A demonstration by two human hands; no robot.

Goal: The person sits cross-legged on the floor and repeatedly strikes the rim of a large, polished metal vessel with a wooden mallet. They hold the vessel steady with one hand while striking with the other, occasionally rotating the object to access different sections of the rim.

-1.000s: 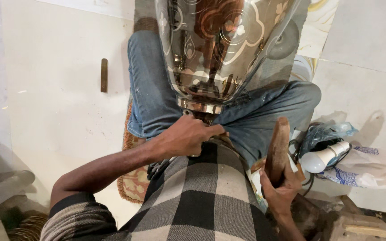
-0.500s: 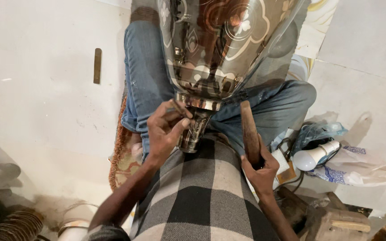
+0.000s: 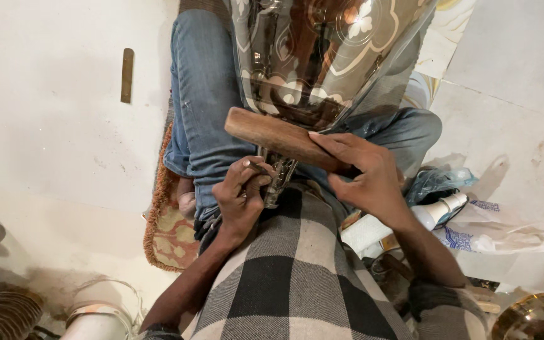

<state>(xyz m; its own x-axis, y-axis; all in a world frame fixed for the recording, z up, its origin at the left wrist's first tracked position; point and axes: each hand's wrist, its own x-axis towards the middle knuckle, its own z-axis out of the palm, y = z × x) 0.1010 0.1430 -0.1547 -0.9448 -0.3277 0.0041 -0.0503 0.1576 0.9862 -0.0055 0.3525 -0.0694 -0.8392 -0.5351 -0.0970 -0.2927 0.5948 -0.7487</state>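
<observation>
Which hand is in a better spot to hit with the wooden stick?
Probably the right hand: it already grips the wooden stick, raised above the shiny vase's neck. The left hand is busy pinching a small tool against it.

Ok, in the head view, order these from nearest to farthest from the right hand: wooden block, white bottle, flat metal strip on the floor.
1. Wooden block, held in the right hand.
2. White bottle, just right of that hand.
3. Flat metal strip, far left on the floor.

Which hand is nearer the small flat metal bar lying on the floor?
Left. The left hand is closer to the bar; the right hand, gripping the wooden block, is farther away.
</observation>
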